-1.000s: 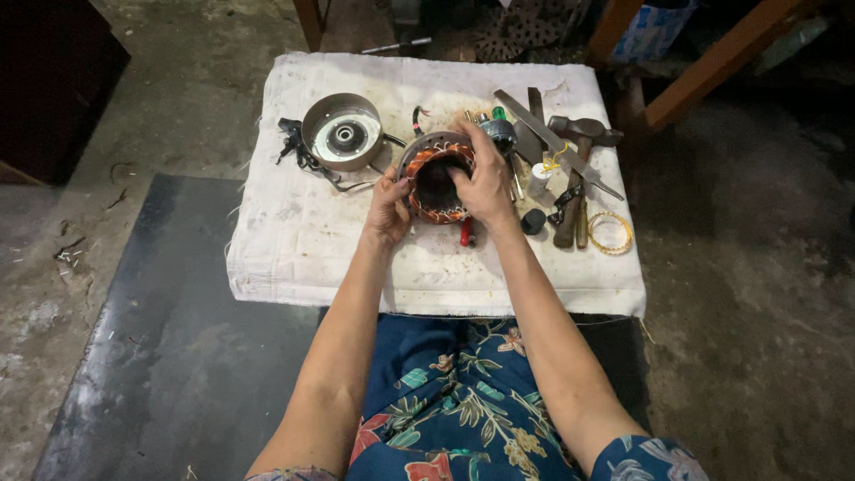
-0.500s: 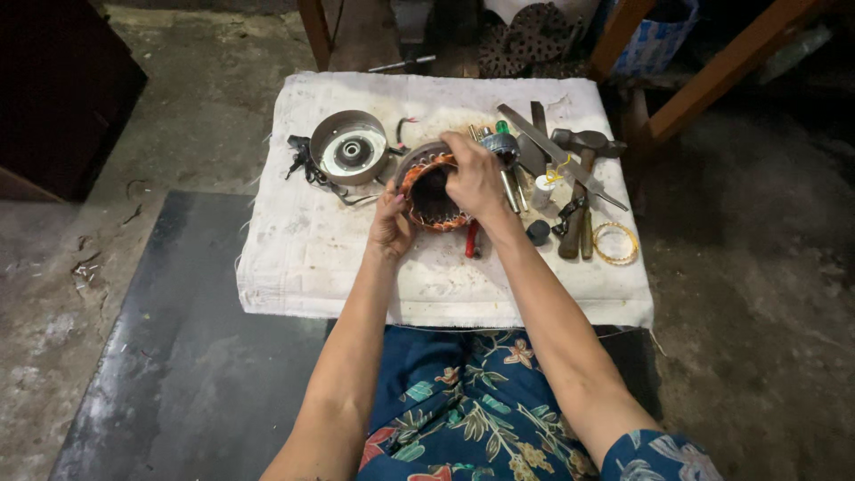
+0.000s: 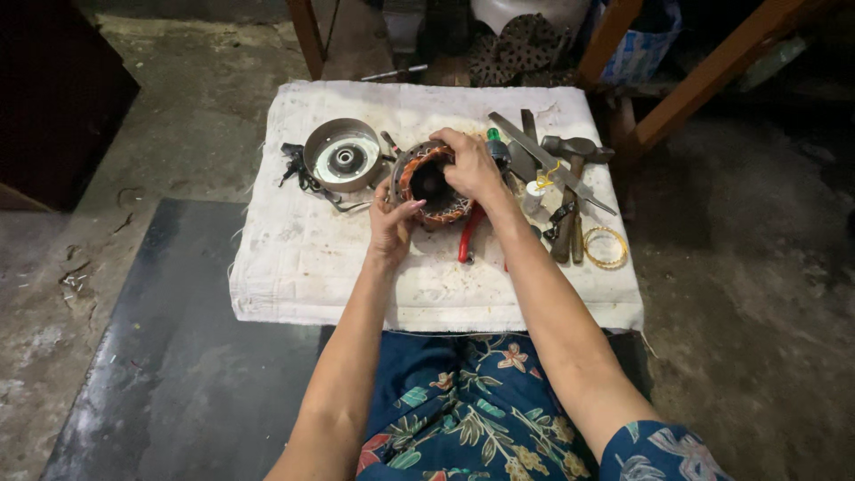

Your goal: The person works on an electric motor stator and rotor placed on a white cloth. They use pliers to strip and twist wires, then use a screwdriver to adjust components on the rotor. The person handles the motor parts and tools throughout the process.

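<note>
- Round motor stator with copper-orange windings inside a grey metal ring (image 3: 430, 183): tipped up on edge near the middle of the white cloth-covered worktop (image 3: 294, 258), dark bore facing back toward the wearer, axis running roughly from the far edge to the near edge.
- Right hand (image 3: 472, 165): draped over the top and right rim from the far side, grip closed on the ring, fingers curled over the upper edge.
- Left hand (image 3: 392, 221): pressed against the lower left rim from the near side, thumb and fingers partly spread, bracing rather than wrapping (fingertips just at the windings).
- Held between both, one hand above, one below; neither clearly nearer.
- Just under the right wrist: red-handled pliers (image 3: 468, 240), lying flat.
- Left of the stator, close by: shallow round grey metal end cover with a central bearing (image 3: 343, 156) and a black cord.
- To the right: hammer with wooden handle (image 3: 570, 178), long flat metal file (image 3: 548, 160), small gold-coloured wire ring (image 3: 606, 247).
</note>
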